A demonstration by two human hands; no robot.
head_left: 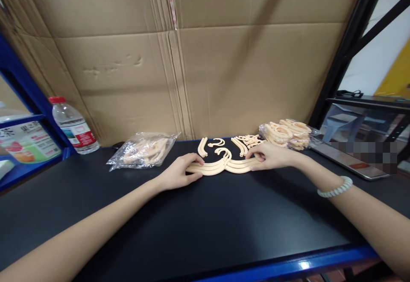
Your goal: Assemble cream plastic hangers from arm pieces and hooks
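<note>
On the black tabletop lie curved cream-coloured strips, grouped side by side into two wings that meet in the middle. Scroll-shaped pieces curl up from where they meet. My left hand grips the left end of the strips, thumb at the near edge and fingers at the far edge. At the other end, my right hand has its bent fingers and thumb on the right-hand strips. The tips of the strips are hidden under both hands.
Behind lie loose strips, a hook-shaped piece and a small pile of pieces. Plastic bags of pieces stand left and right. A water bottle, a phone and a cardboard wall border the table.
</note>
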